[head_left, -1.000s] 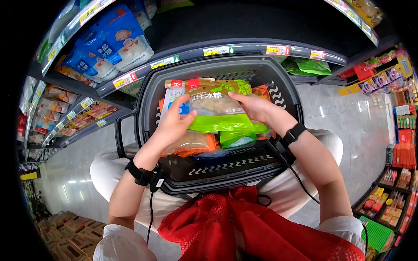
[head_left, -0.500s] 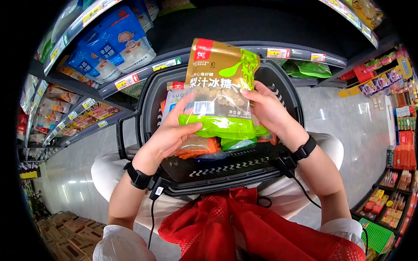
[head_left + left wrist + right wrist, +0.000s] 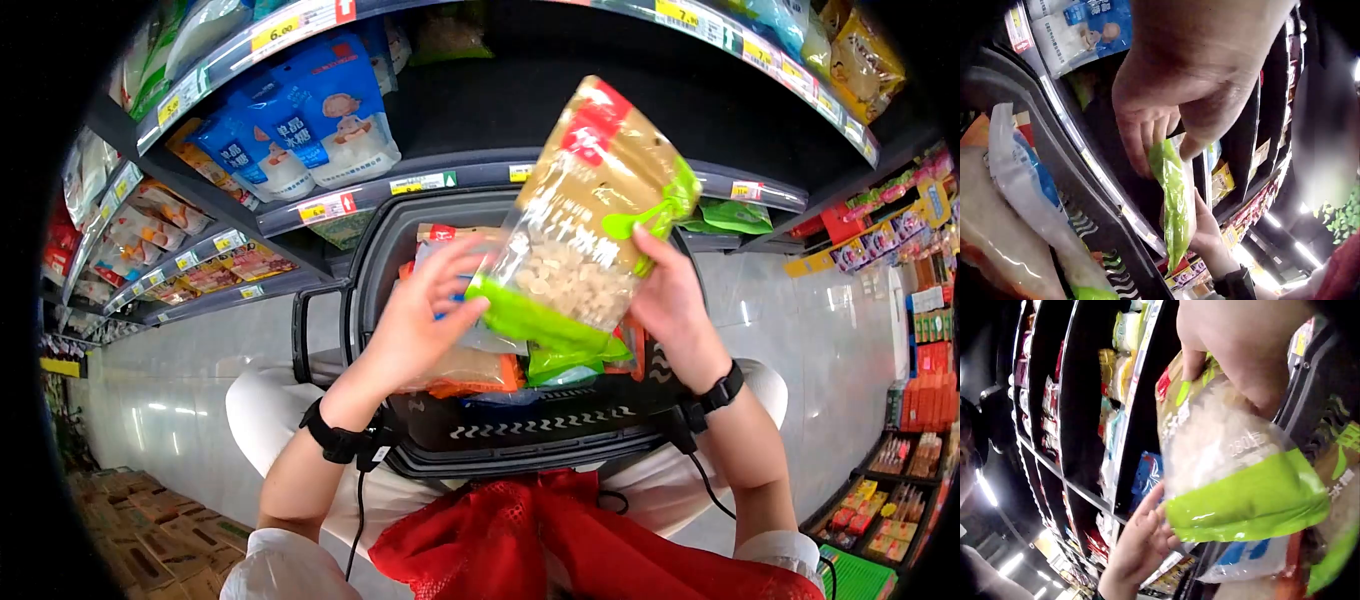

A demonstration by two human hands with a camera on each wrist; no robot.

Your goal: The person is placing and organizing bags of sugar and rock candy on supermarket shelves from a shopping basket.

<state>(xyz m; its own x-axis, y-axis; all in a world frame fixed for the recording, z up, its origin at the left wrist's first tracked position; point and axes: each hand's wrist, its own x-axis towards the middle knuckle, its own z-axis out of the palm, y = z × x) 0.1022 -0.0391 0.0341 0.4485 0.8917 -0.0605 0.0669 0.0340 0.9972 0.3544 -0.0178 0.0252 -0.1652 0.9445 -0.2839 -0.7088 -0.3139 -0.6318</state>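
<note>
A gold and lime-green bag of rock sugar (image 3: pixel 585 215) is tilted above a dark shopping basket (image 3: pixel 540 445). My right hand (image 3: pixel 678 318) grips its right edge, thumb on the front face. At the bag's lower left corner my left hand (image 3: pixel 410 318) has its fingers loosely extended, the thumb tip right by the green strip. From the left wrist the bag shows edge-on as a green strip (image 3: pixel 1175 200). More bags lie in the basket, among them a green one (image 3: pixel 570 362), an orange-edged one (image 3: pixel 465 370) and a white-and-blue one (image 3: pixel 1250 556).
Dark store shelves with price tags (image 3: pixel 420 183) run just beyond the basket. Blue pouches (image 3: pixel 340 120) stand on the left shelf, and a green bag (image 3: pixel 735 216) lies on the right. The basket sits between the person's knees, its handle (image 3: pixel 300 335) folded out left. Boxed goods (image 3: pixel 930 400) line the right side.
The bag has come up out of the basket, swung to the right and tilted clockwise. My left hand has loosened from its left side while my right hand keeps its grip. The head view has shifted slightly.
</note>
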